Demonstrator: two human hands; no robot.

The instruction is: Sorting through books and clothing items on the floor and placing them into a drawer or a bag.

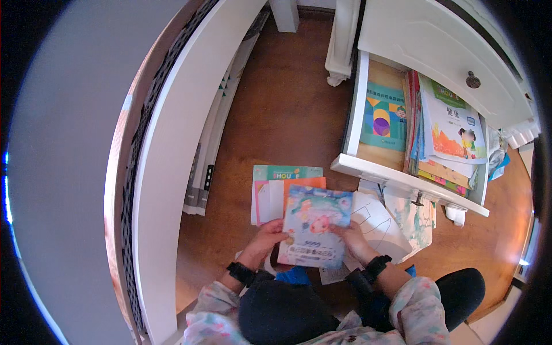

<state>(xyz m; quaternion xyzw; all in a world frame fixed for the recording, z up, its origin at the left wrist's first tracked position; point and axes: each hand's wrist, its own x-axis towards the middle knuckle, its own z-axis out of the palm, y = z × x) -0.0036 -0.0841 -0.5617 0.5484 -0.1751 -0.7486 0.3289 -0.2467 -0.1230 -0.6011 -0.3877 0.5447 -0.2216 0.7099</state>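
Between both hands I hold a pale blue illustrated children's book (317, 224), its cover facing up and bearing writing. My left hand (265, 239) grips its left edge, thumb on the cover. On the right edge is my right hand (355, 241), with fingers over the cover. Beneath and beyond the book, a green-and-white booklet (286, 171), an orange sheet (305, 183) and a pink-edged paper (269, 198) lie stacked on the wooden floor. The held book hides part of that stack.
To the right a white drawer (362, 161) stands pulled out, with a teal booklet (384, 118) and a pile of books (453, 120) inside. Drawings on paper (375, 220) lie on the floor below its front. A white bed frame (172, 129) runs along the left.
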